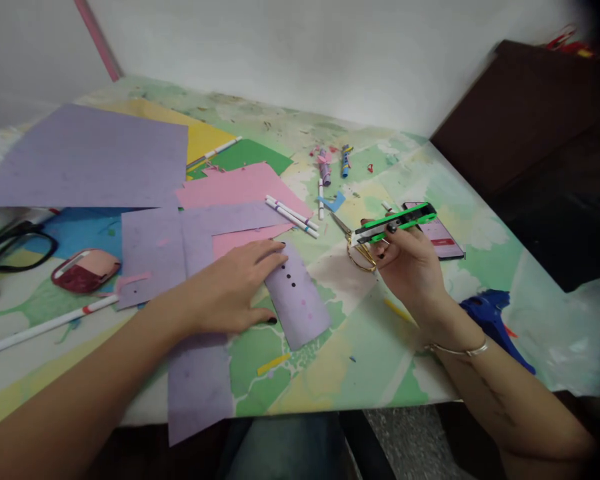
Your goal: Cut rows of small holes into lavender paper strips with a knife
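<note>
My right hand (405, 257) is closed around a green and black utility knife (395, 223), raised above the table. My left hand (240, 283) lies with its fingers apart, fingertips at the upper left edge of a small purple paper piece (303, 300) with dark and pink dots. Under and beside that hand is an L-shaped purple sheet (200, 387). Gold-handled scissors (363, 257) lie close to my right hand, their handles partly behind the fingers. Several white paper sticks (293, 217) rest just beyond my left hand.
A phone (443, 233) and a blue glue gun (490, 320) lie at the right. Purple (95, 160), pink (245, 187) and green (253, 157) sheets spread at the back left. Eyeglasses (20, 247) and a pink-and-red case (86, 270) lie left. Small rolled-paper figures (325, 167) stand farther back.
</note>
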The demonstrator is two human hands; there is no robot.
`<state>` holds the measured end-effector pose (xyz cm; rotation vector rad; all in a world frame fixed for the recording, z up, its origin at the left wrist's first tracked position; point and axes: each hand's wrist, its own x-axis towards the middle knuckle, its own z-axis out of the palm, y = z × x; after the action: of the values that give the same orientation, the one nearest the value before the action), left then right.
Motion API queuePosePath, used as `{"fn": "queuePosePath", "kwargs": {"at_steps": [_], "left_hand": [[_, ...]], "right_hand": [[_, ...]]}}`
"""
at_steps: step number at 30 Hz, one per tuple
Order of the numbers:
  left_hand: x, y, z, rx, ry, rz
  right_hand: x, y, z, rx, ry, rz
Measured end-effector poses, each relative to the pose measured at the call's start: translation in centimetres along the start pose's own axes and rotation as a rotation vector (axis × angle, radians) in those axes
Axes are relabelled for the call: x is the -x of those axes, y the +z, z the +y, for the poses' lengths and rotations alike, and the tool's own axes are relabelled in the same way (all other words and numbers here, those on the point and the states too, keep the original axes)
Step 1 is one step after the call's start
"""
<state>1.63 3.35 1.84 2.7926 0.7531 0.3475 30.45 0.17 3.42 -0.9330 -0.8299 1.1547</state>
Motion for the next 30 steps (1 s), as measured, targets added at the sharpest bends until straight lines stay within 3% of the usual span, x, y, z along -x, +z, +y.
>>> {"fn": "queuePosePath", "kwargs": {"at_steps": [6, 12, 15, 19, 22, 25, 30], "left_hand": [[-0.1, 0.9, -0.2, -0.019, -0.035, 0.034], [-0.7, 2.6, 0.2, -0.069, 0.038, 0.149], [-0.9, 2.8, 0.5, -0.087, 0.088, 0.205], [-1.0, 2.4, 1.6, -0.101, 0.186, 0.275], [-1.0, 2.4, 3.0, -0.082, 0.299, 0.266], [-0.8, 3.0, 4.3, -0.061, 0.399, 0.201], [-0.6, 4.0, 5.0, -0.098, 0.428, 0.161]], "right_hand": [[0.6, 0.4, 0.0, 0.001, 0.055, -0.014], [-0.4, -0.5, 0.8, 0.199, 0.104, -0.040], [-0.6, -0.7, 1.0, 0.195, 0.155, -0.077], [0.0, -0.1, 1.3, 0.117, 0.215, 0.025], [0.6, 0.3, 1.7, 0.114, 0.184, 0.037], [0.9, 0.5, 1.9, 0.111, 0.147, -0.030], [1.1, 0.5, 1.9, 0.197, 0.117, -0.117]]}}
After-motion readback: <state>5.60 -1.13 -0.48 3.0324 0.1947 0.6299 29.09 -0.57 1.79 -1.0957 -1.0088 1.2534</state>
